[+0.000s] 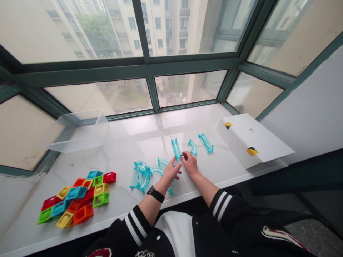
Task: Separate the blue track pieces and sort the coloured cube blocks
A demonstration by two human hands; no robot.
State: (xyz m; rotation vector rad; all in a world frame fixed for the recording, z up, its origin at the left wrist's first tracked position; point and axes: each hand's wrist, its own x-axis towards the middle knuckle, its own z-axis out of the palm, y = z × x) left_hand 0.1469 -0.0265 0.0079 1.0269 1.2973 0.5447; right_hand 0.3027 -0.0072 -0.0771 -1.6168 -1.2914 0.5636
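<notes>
A straight translucent turquoise track piece (176, 147) points away from me, its near end between my hands. My right hand (190, 164) has curled fingers pinched at the right corner of that end. My left hand (170, 172) is at the left of the same end, one finger reaching towards it and the other fingers apart. Beneath and beside my left hand lie more turquoise track pieces, partly hidden by it, among them a curved piece (144, 177). To the right of my right hand are a small curved piece (193, 147) and another straight piece (206, 142).
Several coloured plastic blocks (76, 193) sit grouped at the left of the white counter (123, 142). A clear plastic bin (80, 141) stands behind them. At the right is a white box (254, 139) with yellow-and-black tabs. Green-framed windows border the back.
</notes>
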